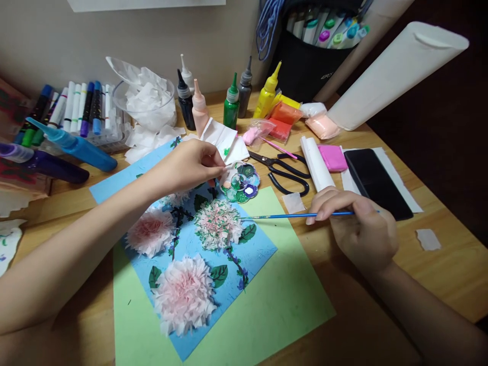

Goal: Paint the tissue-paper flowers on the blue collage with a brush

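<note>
My right hand (356,223) grips a thin blue paintbrush (287,216) between thumb and fingers. Its tip points left and meets the right edge of a pink-white paper flower (218,223) dabbed with green. With fingers pinched, my left hand (194,165) holds the left rim of a flower-shaped paint palette (247,184), whose wells carry green, blue, purple and white paint. Below lies a blue sheet (247,256) with painted branches and green leaves. Two more paper flowers show fully, a large pink one (185,295) and a smaller one (150,231); another is partly hidden behind my left forearm.
Under the blue sheet lies a green sheet (293,290). Black scissors (284,165), a folded tissue (221,137) and a phone (377,183) lie nearby. Paint bottles, including a green one (231,104), stand at the back beside a bowl of tissue (147,101). Markers (76,107) sit left.
</note>
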Action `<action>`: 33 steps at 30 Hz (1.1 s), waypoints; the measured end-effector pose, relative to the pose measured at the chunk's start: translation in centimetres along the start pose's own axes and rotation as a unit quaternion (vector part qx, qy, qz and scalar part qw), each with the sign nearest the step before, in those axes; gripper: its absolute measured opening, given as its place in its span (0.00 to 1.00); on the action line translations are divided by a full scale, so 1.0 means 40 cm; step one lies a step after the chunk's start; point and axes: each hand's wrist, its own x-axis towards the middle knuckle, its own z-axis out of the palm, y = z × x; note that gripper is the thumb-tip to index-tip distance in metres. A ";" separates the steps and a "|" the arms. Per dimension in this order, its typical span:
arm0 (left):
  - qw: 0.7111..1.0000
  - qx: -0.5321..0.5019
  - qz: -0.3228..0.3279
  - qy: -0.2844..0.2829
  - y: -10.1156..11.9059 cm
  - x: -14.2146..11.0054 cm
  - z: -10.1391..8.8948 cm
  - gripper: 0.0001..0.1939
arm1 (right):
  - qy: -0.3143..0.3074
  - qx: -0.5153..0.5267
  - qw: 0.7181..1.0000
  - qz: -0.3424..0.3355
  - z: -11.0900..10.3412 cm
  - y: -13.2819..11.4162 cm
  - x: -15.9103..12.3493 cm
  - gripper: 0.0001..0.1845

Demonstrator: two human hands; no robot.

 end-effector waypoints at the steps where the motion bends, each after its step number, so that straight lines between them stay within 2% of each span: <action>1: 1.000 0.001 -0.002 0.000 0.001 0.000 0.000 0.06 | 0.002 -0.006 1.000 -0.001 0.000 -0.001 0.000 0.23; 5: 1.000 0.004 -0.009 -0.004 0.002 -0.002 0.000 0.07 | 0.014 0.012 1.000 -0.012 0.000 -0.006 -0.001 0.23; 10: 1.000 0.002 -0.007 -0.010 -0.003 0.000 0.000 0.07 | -0.027 -0.017 0.999 -0.012 0.003 -0.007 -0.002 0.23; 15: 1.000 -0.004 0.000 -0.010 -0.007 0.003 -0.002 0.08 | 0.006 0.007 1.000 -0.025 0.004 -0.003 0.000 0.23; 20: 1.000 0.015 -0.008 -0.006 -0.006 0.004 -0.003 0.09 | -0.030 -0.007 0.999 -0.026 0.004 -0.003 0.000 0.23; 26: 1.000 0.017 -0.014 -0.006 -0.006 0.002 -0.002 0.10 | 0.033 0.032 0.998 -0.044 -0.005 0.001 0.009 0.23; 31: 1.000 0.008 -0.012 -0.013 -0.006 0.002 -0.002 0.09 | -0.021 0.000 1.000 -0.018 0.001 -0.002 0.002 0.22; 33: 1.000 0.003 -0.006 -0.014 -0.005 0.001 -0.002 0.09 | -0.019 -0.015 1.000 -0.017 0.002 -0.002 0.000 0.21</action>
